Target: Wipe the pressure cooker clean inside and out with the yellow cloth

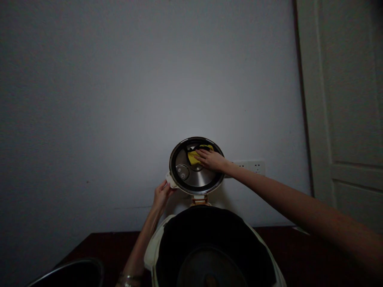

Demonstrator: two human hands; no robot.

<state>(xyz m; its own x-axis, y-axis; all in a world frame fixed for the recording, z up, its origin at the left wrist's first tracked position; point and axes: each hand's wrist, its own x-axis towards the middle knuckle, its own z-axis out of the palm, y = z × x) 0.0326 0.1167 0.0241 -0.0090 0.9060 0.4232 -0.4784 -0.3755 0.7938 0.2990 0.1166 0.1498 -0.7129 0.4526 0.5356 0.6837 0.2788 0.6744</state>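
A white rice cooker [155, 247] stands open in front of me, its dark empty well facing up. Its hinged lid [206, 181] is raised upright, showing the round steel inner plate. My right hand [211, 160] presses a yellow cloth [194, 156] flat against the upper part of that plate, fingers laid over the cloth. My left hand [161, 195] grips the lid's left rim from behind, fingers curled round the white edge. A bracelet shows on my left wrist at the bottom of the view.
The cooker sits on a dark wooden table [104, 247]. A dark round pot [74, 273] lies at the lower left. A wall socket [254, 166] is behind my right forearm. A pale door [347, 119] fills the right side.
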